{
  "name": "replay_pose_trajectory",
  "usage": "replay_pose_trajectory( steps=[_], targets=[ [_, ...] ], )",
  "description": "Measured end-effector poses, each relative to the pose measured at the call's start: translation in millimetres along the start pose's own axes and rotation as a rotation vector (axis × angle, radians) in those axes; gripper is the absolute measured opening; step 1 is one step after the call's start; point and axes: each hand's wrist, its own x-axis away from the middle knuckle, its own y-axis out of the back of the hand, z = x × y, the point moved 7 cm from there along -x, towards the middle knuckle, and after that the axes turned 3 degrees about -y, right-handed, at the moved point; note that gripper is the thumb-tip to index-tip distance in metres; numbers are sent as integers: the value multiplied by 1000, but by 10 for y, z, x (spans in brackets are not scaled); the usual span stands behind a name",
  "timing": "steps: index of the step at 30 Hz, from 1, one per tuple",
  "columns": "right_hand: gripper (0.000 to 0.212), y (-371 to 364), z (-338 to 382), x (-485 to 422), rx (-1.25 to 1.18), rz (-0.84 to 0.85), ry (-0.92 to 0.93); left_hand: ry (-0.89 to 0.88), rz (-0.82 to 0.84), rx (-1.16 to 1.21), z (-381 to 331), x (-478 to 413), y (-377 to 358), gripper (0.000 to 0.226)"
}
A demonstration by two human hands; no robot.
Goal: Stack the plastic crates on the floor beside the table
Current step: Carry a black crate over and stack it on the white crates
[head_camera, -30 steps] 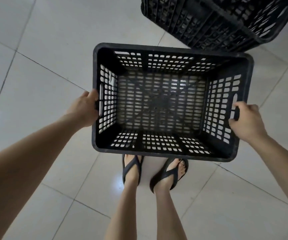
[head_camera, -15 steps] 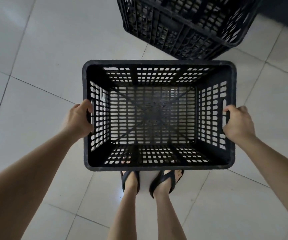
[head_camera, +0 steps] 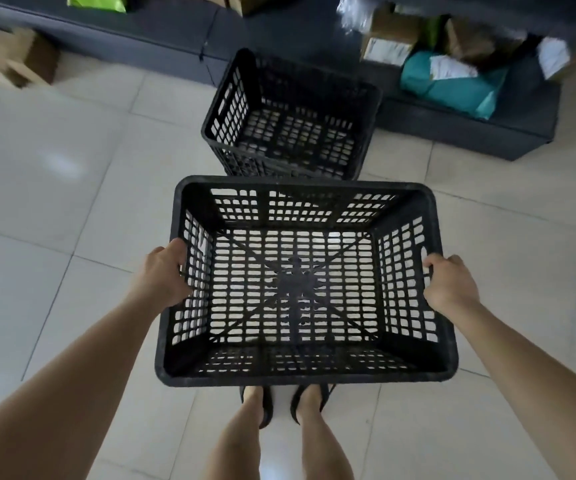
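Note:
I hold an empty black slatted plastic crate level in front of me, above my feet. My left hand grips its left side handle and my right hand grips its right side handle. A second black crate stands on the tiled floor just beyond the held one, open side up. It looks like it sits on another crate underneath, but I cannot tell for sure.
A low dark platform runs along the back, loaded with a teal parcel, boxes and wrapped packages. A cardboard box stands at the far left. Pale floor tiles stretch to the left and right of the crates.
The view has tilted up, so the far crate and the platform behind it now show in full. The held crate sits lower in view, still level in both hands.

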Motion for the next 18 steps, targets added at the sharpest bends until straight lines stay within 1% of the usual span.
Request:
replay_pose_trajectory(
  steps=[5,8,10,13,18],
  targets=[
    [47,841,-409,428,-53,-45,-37,-73,-24,-79,-698,506,664,39],
    [46,1313,-704,662,-87,-70,-65,-115,-39,-156,-1233,762,1015,32],
    [45,1611,-951,827,-106,-69,-101,-161,-50,-216,-1632,933,1235,33],
    [37,2017,-1384,1014,-133,-109,-144,-252,-64,-243,-2262,1130,1468,31],
    [30,2509,-2101,1111,-159,-130,-241,-358,-34,-331,-3233,1306,1581,31]
  ],
)
